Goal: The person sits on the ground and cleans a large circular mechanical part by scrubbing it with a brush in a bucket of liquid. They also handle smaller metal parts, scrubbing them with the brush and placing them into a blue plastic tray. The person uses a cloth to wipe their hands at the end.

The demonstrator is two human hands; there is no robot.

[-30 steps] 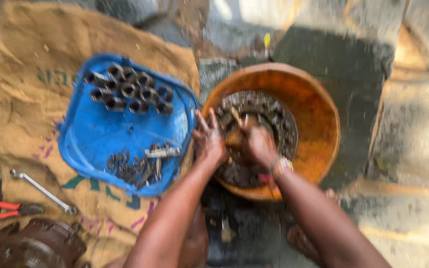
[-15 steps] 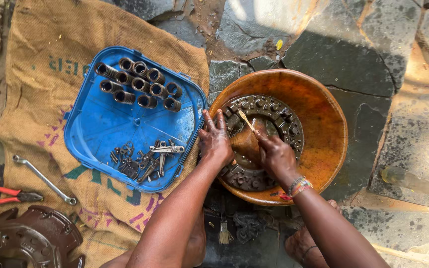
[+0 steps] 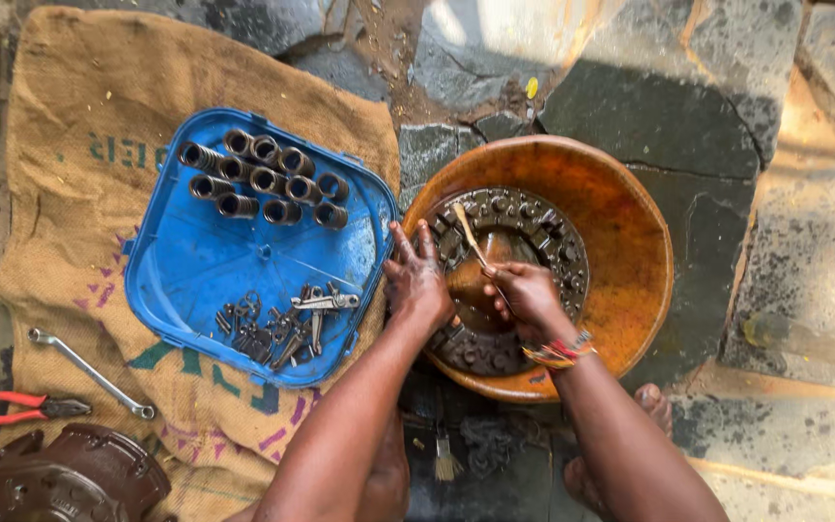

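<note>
An orange basin (image 3: 630, 213) on the stone floor holds a round, dark, greasy metal plate (image 3: 553, 246) lying in brownish liquid. My left hand (image 3: 416, 280) rests flat on the plate's left edge, fingers spread. My right hand (image 3: 526, 295) is closed on a thin brush (image 3: 468, 232) whose handle points up and to the left over the plate's middle. A beaded band sits on my right wrist.
A blue plastic lid (image 3: 195, 271) on a burlap sack (image 3: 60, 116) carries several short metal sleeves (image 3: 263, 179) and small bolts and levers (image 3: 287, 319). A spanner (image 3: 89, 372), red-handled pliers (image 3: 12, 406) and a rusty round housing (image 3: 60, 478) lie at lower left. A small paintbrush (image 3: 445, 459) lies by my feet.
The view has shifted and steadied, so the basin sits further right. My right hand has moved slightly with the brush over the plate; my left hand stays on the plate's edge.
</note>
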